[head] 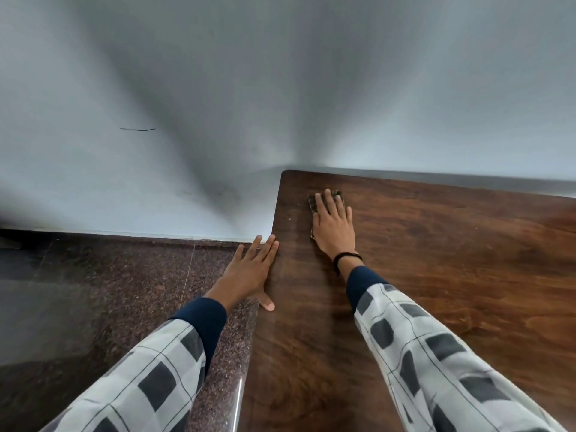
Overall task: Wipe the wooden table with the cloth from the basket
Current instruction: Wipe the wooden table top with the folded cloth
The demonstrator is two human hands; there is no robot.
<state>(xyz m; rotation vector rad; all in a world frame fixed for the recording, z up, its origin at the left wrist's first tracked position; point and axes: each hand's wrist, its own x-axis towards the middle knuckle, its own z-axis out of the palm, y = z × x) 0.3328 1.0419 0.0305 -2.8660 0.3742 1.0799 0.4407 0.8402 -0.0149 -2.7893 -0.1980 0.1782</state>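
Right hand [334,224] flat, fingers straight atop dark cloth [312,203] near wooden table's [436,275] far-left corner; left hand [249,269] flat, splayed, on table's left edge.

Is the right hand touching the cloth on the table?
Touching. The head view shows the right hand lying flat on the cloth, straight fingers covering most of it.

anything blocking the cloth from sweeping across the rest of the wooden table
Nothing visible does. The right hand presses the small dark cloth flat near the brown wooden table's far left corner; no object shows on the wood around it. The left hand lies flat at the left edge, nearer the person.
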